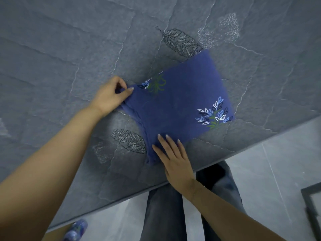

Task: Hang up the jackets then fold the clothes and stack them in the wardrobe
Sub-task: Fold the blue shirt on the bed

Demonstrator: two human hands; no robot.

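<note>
A dark blue garment [180,105] with white and blue leaf prints lies partly folded on the grey quilted bed [69,58]. My left hand [111,94] pinches the garment's left corner between thumb and fingers. My right hand [172,157] lies flat with straight fingers on the garment's near edge, pressing it to the bed.
The bed's edge runs diagonally from lower left to right. Beyond it is pale tiled floor [278,162], with my legs in dark trousers [173,211]. A dark frame [311,204] sits at the lower right, and a blue patterned object [76,230] at the bottom left.
</note>
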